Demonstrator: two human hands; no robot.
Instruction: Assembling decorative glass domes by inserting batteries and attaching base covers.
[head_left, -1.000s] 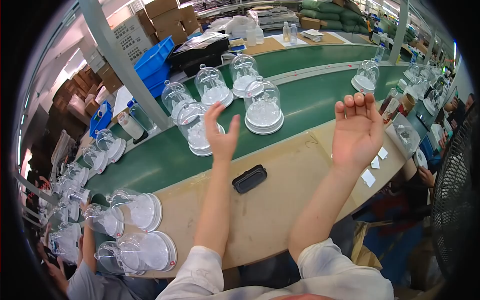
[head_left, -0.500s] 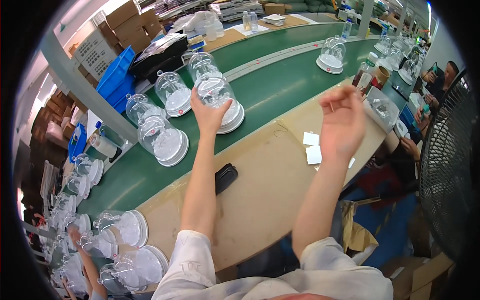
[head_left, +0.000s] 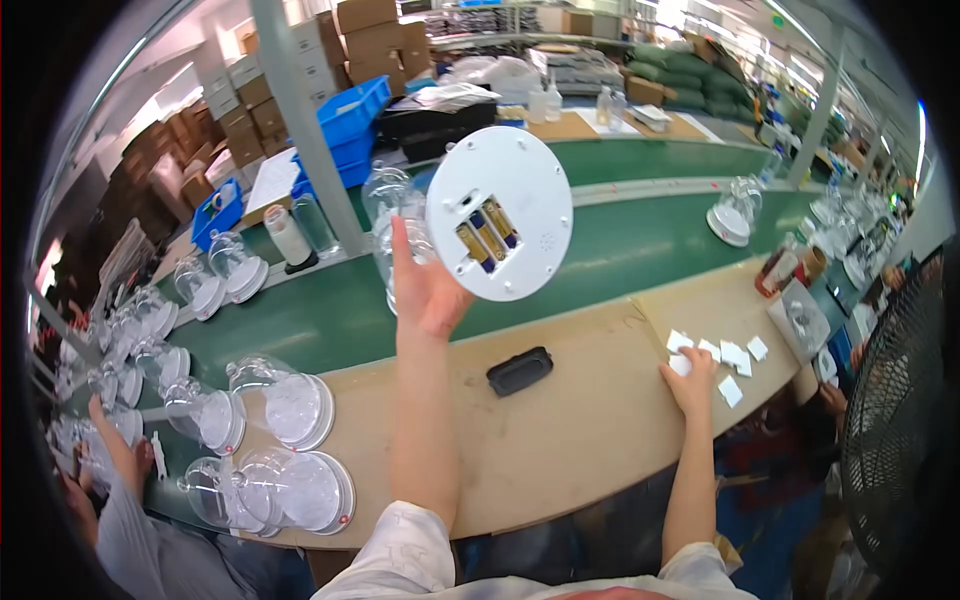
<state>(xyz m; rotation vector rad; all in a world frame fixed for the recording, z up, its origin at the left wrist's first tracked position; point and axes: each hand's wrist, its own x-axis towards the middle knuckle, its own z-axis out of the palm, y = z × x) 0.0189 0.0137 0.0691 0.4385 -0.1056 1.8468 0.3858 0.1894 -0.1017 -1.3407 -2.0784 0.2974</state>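
My left hand [head_left: 432, 300] grips a glass-dome ornament, tipped so that its round white base [head_left: 535, 165] faces me. An uncovered battery compartment in the base holds several gold-coloured batteries [head_left: 488, 236]; the dome behind is mostly hidden. Low over the tabletop, my right hand [head_left: 692, 385] has thumb and fingers apart around a small white square piece [head_left: 681, 364]. More white square pieces [head_left: 733, 354] lie scattered beside it. On the brown tabletop [head_left: 580, 430], a black oblong case [head_left: 520, 371] rests between my arms.
Clear domes on white bases [head_left: 300, 410] stand or lie at the left, near a co-worker's arm [head_left: 120, 455]. Behind the table runs a green conveyor [head_left: 620, 255] with another dome [head_left: 735, 212]. A bottle [head_left: 780, 265] stands at the right, and a black fan [head_left: 900, 420] fills the right edge.
My left hand has lifted a dome off the conveyor and turned its underside toward me. The right hand has come down from the air to the white pieces. The view has shifted.
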